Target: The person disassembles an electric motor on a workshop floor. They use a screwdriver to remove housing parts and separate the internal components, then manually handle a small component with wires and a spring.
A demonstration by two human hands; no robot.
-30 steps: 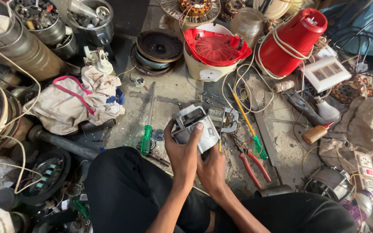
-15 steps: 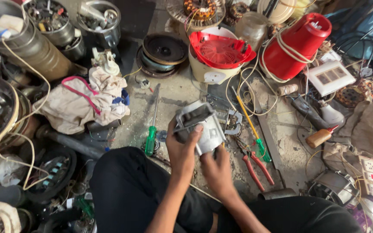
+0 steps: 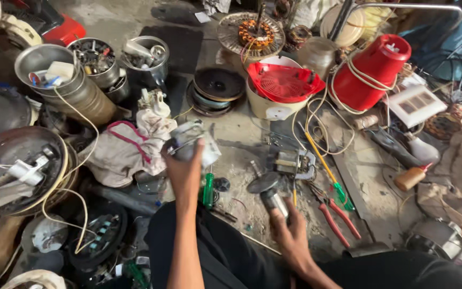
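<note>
My left hand [image 3: 184,174] is raised over the dirty floor, gripping a grey and white motor housing [image 3: 192,140]. My right hand [image 3: 291,231] is lower and to the right. It is closed around a small metal rotor [image 3: 271,196] with a dark disc at its top end. The two parts are well apart. Between the hands a green-handled screwdriver [image 3: 208,190] lies on the floor. Just beyond the rotor sits a grey metal motor frame [image 3: 295,162].
Red-handled pliers [image 3: 339,220] and a yellow-and-green screwdriver [image 3: 328,172] lie to the right. A cream tub with a red grille [image 3: 283,85] and a red canister [image 3: 372,72] stand behind. A cloth bag [image 3: 124,152], metal pots [image 3: 76,88] and wires crowd the left.
Both hands were on one motor unit before. Now they have separated: the left moved left with the housing, and the right dropped lower right holding the rotor.
</note>
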